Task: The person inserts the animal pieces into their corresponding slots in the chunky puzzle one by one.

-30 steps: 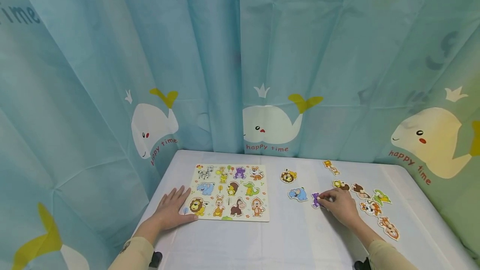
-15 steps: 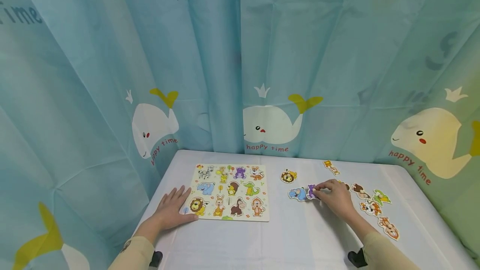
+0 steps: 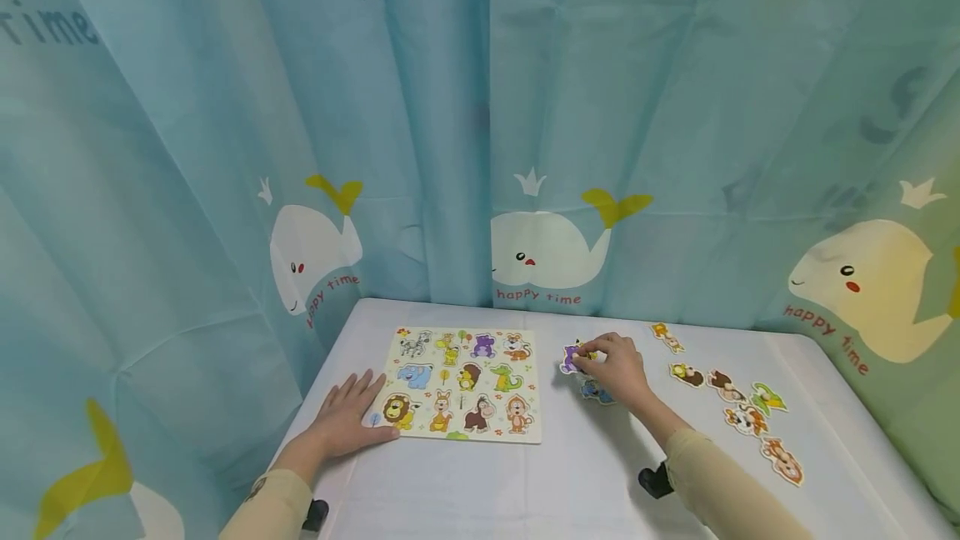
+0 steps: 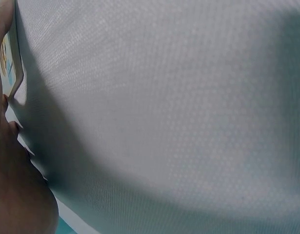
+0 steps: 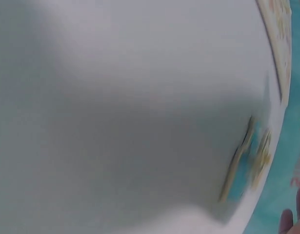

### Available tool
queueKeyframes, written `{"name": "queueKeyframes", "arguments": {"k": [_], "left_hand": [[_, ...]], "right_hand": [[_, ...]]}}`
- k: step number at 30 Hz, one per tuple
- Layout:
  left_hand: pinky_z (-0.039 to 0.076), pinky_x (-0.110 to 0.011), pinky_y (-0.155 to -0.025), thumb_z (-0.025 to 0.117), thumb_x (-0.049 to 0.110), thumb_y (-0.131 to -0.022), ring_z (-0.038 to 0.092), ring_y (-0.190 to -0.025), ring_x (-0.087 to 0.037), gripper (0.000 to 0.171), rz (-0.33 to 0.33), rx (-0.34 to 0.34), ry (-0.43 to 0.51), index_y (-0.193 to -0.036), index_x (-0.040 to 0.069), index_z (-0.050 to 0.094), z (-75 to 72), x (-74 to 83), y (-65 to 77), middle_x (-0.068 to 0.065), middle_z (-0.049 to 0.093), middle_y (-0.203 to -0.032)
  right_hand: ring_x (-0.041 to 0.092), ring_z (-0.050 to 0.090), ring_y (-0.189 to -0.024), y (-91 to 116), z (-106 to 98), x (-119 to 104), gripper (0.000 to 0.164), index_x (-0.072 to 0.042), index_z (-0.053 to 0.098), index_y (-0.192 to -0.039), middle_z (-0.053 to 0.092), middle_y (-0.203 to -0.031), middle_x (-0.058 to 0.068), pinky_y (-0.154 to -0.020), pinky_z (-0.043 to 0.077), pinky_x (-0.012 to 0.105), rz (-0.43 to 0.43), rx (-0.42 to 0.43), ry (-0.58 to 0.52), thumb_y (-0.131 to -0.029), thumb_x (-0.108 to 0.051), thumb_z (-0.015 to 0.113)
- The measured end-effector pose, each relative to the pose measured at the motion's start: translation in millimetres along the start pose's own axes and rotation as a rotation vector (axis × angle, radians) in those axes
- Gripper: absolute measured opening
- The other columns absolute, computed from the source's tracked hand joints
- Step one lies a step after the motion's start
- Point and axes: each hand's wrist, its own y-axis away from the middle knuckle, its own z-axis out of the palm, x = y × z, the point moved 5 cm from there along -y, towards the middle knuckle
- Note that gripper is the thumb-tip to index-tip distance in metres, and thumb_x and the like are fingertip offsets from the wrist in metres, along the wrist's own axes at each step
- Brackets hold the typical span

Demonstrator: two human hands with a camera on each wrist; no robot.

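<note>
In the head view, my left hand (image 3: 347,417) lies flat with fingers spread along the left edge of the animal puzzle board (image 3: 536,430), thumb at its near left corner. My right hand (image 3: 621,367) pinches a purple hippo-like puzzle piece (image 3: 568,359) by thumb and fingertips, to the right of the board. That piece overlaps the lion piece (image 3: 592,354), which is mostly covered. Below the right hand lies a blue elephant piece (image 3: 596,392), partly hidden; the right wrist view shows its edge (image 5: 236,170). Only part of the left hand (image 4: 18,180) shows in the left wrist view.
Farther right on the white table (image 3: 570,490) lie several loose animal pieces, among them a hedgehog (image 3: 686,374), a crocodile (image 3: 768,397) and a tiger (image 3: 746,420). One more piece (image 3: 667,337) is near the back edge. A blue curtain (image 3: 420,148) hangs behind.
My right hand has carried the purple piece left and away from me, past the elephant piece to over the lion piece. My left hand stays at the board. The hedgehog piece is uncovered.
</note>
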Motion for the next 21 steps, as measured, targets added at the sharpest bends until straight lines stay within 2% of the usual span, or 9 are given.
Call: {"name": "queueKeyframes", "arguments": {"k": [8,21], "left_hand": [[0.002,-0.067,-0.121,0.071,0.072,-0.08,0.008,-0.152,-0.049,0.112,0.009,0.009,0.007,-0.161,0.007,0.029,0.5,0.7,-0.5,-0.023,0.02,-0.167],[0.004,-0.066,-0.122,0.073,0.069,-0.08,0.009,-0.153,-0.048,0.111,0.002,0.009,-0.013,-0.162,0.008,0.029,0.1,0.3,-1.8,-0.021,0.02,-0.167]], "right_hand": [[0.03,0.05,-0.106,-16,29,-38,0.013,-0.015,0.08,-0.091,0.065,-0.107,0.005,-0.093,0.038,0.057,-0.033,-0.004,-0.028,-0.088,-0.028,0.082],[0.029,0.049,-0.111,-36,66,-65,0.016,-0.017,0.08,-0.092,0.064,-0.112,0.005,-0.098,0.038,0.054,-0.002,-0.02,-0.027,-0.088,-0.032,0.081]]}}
